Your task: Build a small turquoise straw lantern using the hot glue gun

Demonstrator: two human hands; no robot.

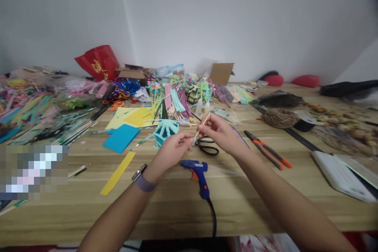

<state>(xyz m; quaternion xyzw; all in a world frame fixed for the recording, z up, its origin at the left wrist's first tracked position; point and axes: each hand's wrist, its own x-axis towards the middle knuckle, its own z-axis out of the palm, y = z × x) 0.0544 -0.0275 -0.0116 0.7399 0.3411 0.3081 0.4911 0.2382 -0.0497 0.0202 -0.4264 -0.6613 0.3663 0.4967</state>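
Both hands meet over the middle of the table. My right hand (217,130) pinches a thin pale wooden stick (202,125), which slants down to the left. At its lower end my left hand (176,147), with a watch on the wrist, has its fingers closed on a small light-blue piece (195,139), partly hidden by the fingertips. Behind my left hand lies a turquoise paper shape with spokes (165,132). Black-handled scissors (209,149) lie under the hands. Nearer to me a blue glue gun (201,171) rests on its side, nozzle to the left.
On the wooden table (165,212) are a yellow strip (118,173), blue paper (121,138), orange-handled pliers (267,151), a twine coil (280,118) and a white case (339,175). Craft strips (177,100), a red bag (102,63) and cardboard boxes (221,73) stand behind.
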